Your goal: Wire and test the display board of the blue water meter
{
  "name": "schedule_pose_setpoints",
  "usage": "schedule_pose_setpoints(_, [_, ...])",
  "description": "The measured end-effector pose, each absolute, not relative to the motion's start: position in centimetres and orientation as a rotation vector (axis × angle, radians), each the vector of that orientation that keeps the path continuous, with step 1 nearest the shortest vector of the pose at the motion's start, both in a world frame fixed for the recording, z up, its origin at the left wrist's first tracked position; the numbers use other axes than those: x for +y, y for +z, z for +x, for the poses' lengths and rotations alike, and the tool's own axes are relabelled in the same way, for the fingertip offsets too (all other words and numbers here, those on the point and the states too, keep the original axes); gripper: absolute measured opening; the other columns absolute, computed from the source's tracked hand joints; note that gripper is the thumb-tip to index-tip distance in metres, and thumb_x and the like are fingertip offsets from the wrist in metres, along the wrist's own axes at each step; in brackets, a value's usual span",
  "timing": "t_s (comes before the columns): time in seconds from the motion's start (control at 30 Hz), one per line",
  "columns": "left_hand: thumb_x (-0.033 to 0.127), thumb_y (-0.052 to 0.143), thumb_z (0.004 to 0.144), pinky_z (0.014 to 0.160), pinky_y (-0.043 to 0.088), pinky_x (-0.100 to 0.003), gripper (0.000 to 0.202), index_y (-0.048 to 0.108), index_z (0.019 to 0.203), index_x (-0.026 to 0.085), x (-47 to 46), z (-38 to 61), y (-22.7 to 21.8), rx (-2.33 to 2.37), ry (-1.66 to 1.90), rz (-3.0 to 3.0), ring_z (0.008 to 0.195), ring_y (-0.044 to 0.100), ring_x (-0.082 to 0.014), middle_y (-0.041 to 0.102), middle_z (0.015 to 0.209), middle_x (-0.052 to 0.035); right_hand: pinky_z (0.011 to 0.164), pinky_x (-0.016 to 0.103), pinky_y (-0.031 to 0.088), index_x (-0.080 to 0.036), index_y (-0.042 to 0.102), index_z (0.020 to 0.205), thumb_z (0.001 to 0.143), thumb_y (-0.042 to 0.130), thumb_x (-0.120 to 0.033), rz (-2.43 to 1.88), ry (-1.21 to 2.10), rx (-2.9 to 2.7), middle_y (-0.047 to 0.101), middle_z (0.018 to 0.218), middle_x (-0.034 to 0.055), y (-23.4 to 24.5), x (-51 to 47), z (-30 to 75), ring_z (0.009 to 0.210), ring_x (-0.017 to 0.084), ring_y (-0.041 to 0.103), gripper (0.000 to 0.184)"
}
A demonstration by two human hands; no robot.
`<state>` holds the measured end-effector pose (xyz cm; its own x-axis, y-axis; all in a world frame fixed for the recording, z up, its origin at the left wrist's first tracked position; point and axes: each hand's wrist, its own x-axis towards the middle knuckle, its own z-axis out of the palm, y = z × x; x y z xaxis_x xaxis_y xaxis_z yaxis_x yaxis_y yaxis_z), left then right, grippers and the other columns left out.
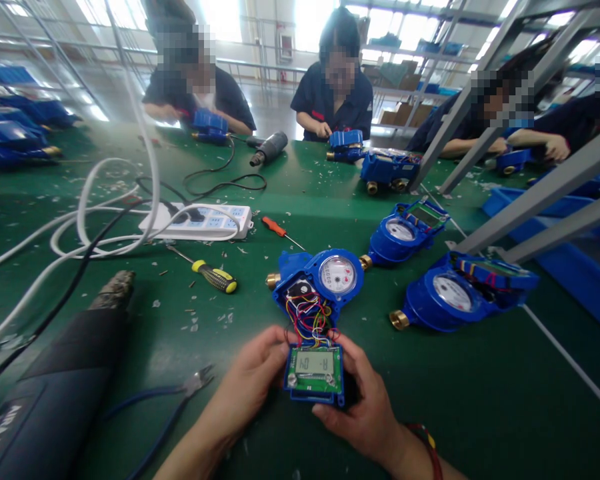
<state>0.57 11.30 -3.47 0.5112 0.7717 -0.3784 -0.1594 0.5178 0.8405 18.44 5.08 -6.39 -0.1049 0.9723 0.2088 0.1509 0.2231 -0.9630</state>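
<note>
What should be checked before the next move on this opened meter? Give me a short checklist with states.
1. Display module held on both sides by left hand and right hand: ok.
2. Screen shows characters: ok.
3. Coloured wires run unbroken from module to open meter: cannot tell, they are tangled.
4. Open meter lies flat on the table: ok.
5. Pliers lie close to the left hand: ok.

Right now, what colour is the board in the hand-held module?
The board is green, in the blue display module; head view.
</note>
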Motion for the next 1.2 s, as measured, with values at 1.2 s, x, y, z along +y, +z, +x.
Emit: schedule_pose_setpoints(1.2, [0.046, 0.041, 0.088, 0.076, 0.044, -0.032, 0.028, 0.045, 0.101, 0.022, 8.5, -2.4, -2.6, 1.408, 0.824, 1.385, 0.081, 0.059, -0.0182, 0.061, 0.093, -0.0033, 0.095, 0.041, 0.044, -0.019, 0.041, 0.121, 0.062, 0.080, -0.027, -1.305, 1.253, -1.223, 0.059, 0.120, 0.0144, -4.7, 4.2, 19.9, 0.111, 0.027, 0.057, 0.071])
